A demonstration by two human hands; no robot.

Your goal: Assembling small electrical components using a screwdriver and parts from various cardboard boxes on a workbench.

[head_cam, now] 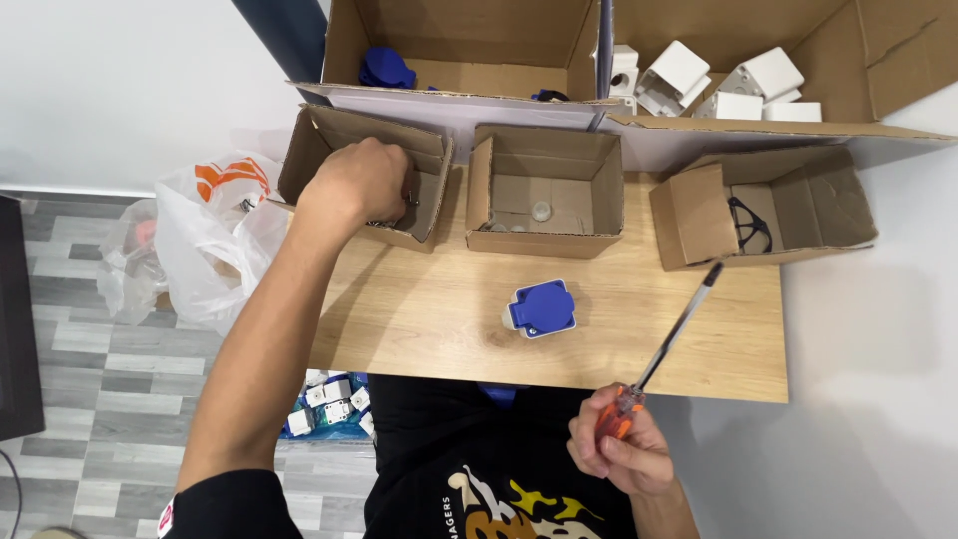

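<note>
Right-hand (pixel 624 454) grip: one screwdriver (pixel 667 344)

The left hand's (pixel 361 185) fingertips are hidden inside the small cardboard box (pixel 329 135).

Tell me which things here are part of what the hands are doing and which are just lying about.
In use:
left hand, reaching into the left small box
right hand, holding the screwdriver
blue socket piece on the table

Lying about:
middle small box
right small box
white parts in a big box
plastic bag
parts on the floor
</note>
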